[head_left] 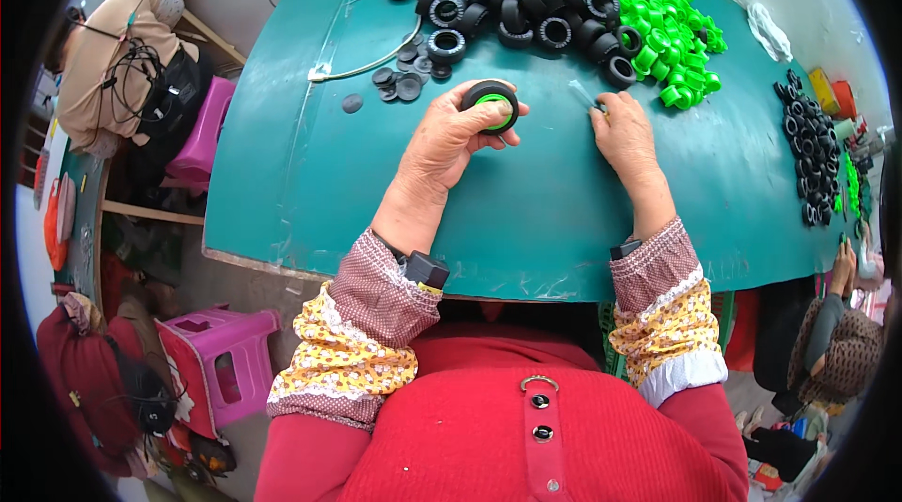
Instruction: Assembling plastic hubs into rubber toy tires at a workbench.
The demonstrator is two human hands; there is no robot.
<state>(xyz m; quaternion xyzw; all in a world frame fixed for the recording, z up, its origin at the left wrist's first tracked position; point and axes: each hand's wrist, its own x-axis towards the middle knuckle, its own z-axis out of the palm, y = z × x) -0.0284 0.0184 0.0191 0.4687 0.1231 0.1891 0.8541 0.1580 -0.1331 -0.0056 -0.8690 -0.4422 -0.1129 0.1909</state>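
Observation:
My left hand (458,131) grips a toy wheel (489,98), a black tyre with a bright green hub. The thumb presses on the hub while the fingers wrap behind the tyre. Over the teal tabletop (536,211), my right hand (624,134) is closed in a pinch on a thin, pale translucent strip (581,92), which points up and to the left. Its exact kind is too small to make out. Beyond both hands lies a heap of loose black tyres (554,32), with a pile of green plastic hubs (691,93) at its right.
Several flat dark discs (408,86) lie left of the tyres, beside a pale cable (376,62). More tyres (813,145) sit at the far right, near another person's hand (843,267). Pink stools (225,352) and a seated person (132,61) are at the left.

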